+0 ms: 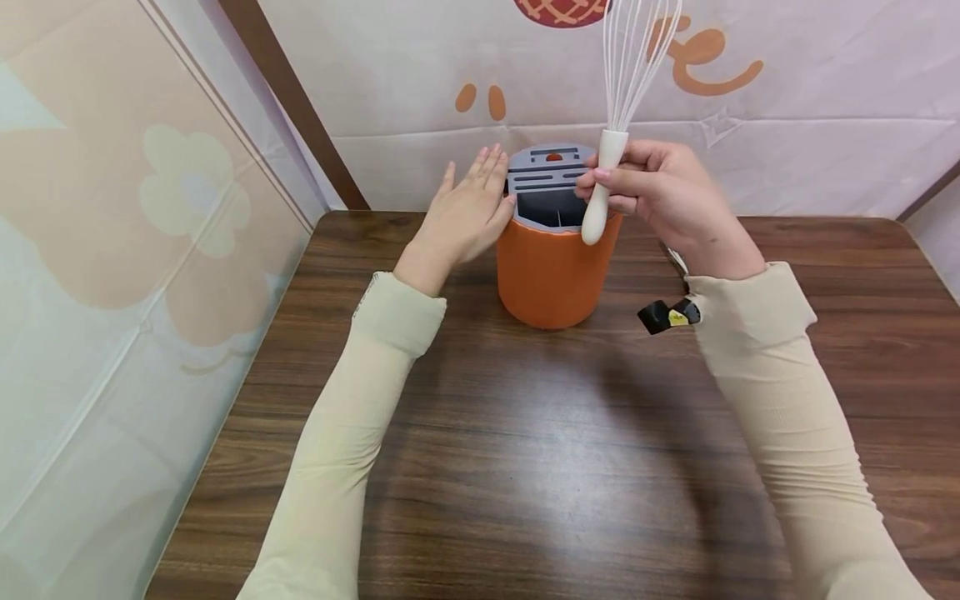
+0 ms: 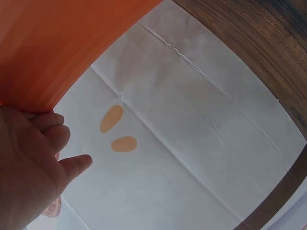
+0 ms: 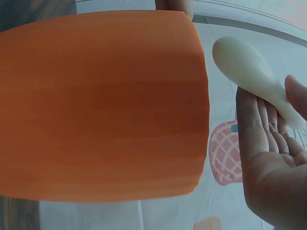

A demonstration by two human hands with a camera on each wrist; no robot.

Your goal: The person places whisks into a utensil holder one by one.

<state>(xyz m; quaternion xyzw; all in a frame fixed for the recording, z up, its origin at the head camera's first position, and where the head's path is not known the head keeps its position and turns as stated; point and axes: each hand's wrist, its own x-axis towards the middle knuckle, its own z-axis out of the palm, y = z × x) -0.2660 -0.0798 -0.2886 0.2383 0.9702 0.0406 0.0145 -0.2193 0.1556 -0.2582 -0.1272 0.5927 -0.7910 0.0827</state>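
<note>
An orange utensil holder (image 1: 553, 279) with a grey slotted divider top (image 1: 551, 169) stands upright near the table's back edge. My left hand (image 1: 465, 212) lies against its left rim, fingers extended. Over the holder's right side, my right hand (image 1: 675, 192) pinches the pale handle of a balloon whisk (image 1: 597, 212) between thumb and fingers. The whisk stands nearly upright, wire loops pointing up and the handle's end down, overlapping the front opening in the head view. In the right wrist view, the handle (image 3: 244, 62) is beyond the holder's rim (image 3: 204, 110).
Dark wood-grain table (image 1: 525, 467) runs under both arms. Behind it hangs a pale printed cloth (image 1: 420, 108), and another patterned panel (image 1: 90, 292) borders the left side. A black item with a yellow label (image 1: 655, 318) shows by my right cuff.
</note>
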